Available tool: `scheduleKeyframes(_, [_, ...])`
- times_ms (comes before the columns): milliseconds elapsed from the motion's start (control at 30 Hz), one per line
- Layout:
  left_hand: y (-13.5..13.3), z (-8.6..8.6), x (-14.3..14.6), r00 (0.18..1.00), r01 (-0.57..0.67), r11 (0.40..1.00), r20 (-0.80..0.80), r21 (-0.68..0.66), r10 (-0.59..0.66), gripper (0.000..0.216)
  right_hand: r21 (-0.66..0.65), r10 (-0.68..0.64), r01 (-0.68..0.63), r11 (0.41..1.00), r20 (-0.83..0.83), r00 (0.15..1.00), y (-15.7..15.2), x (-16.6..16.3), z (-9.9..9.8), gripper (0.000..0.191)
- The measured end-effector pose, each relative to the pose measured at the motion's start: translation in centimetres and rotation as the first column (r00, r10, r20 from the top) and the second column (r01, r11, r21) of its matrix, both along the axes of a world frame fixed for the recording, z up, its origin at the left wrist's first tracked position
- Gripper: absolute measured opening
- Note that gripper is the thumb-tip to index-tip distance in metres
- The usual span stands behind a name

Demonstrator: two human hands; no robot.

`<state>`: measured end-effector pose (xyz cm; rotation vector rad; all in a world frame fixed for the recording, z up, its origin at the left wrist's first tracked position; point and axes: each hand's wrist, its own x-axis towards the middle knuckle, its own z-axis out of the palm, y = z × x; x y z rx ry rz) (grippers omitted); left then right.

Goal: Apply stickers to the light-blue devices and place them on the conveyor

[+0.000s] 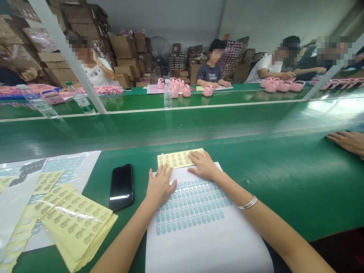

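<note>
Your left hand (160, 185) lies flat, fingers spread, gripping nothing, on the white sheet of blue oval stickers (204, 242) on the green table (284, 174). Your right hand (203, 165), likewise flat and unclenched, presses the yellow label sheet (174, 159) at the white sheet's 12 o'clock edge. A black phone (121, 186) lies at 9 o'clock of the left hand.
</note>
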<state>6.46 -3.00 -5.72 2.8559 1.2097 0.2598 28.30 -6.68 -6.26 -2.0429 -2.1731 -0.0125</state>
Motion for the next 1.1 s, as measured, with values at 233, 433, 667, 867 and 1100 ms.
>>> scheduleKeyframes(233, [0.1, 0.1, 0.0, 0.998, -0.038, 0.999, -0.044, 0.009, 0.039, 0.052, 0.048, 0.012, -0.011, 0.999, -0.025, 1.000, -0.4, 0.0, 0.2, 0.051])
scheduleKeyframes(433, [-0.1, 0.4, -0.1, 0.996, -0.054, 0.997, -0.069, 0.048, 0.057, 0.050, 0.092, 0.051, -0.047, 0.995, -0.043, 0.998, -0.6, 0.0, 0.6, 0.038])
scheduleKeyframes(667, [0.0, 0.1, -0.3, 0.997, -0.048, 0.997, -0.061, 0.060, 0.052, 0.048, 0.123, 0.051, -0.044, 0.991, -0.050, 0.997, -0.5, 0.0, 0.5, 0.036])
scheduleKeyframes(867, [0.0, -0.1, -0.4, 0.982, -0.021, 0.997, 0.191, 0.074, 0.007, 0.036, 0.145, 0.062, -0.056, 0.988, -0.035, 0.997, -0.6, 0.1, 0.4, 0.032])
scheduleKeyframes(1100, [0.3, 0.8, -1.3, 0.835, 0.017, 1.000, 0.551, -0.010, -0.009, 0.028, 0.226, 0.098, -0.079, 0.971, -0.076, 0.992, -0.8, 0.1, 0.1, 0.020])
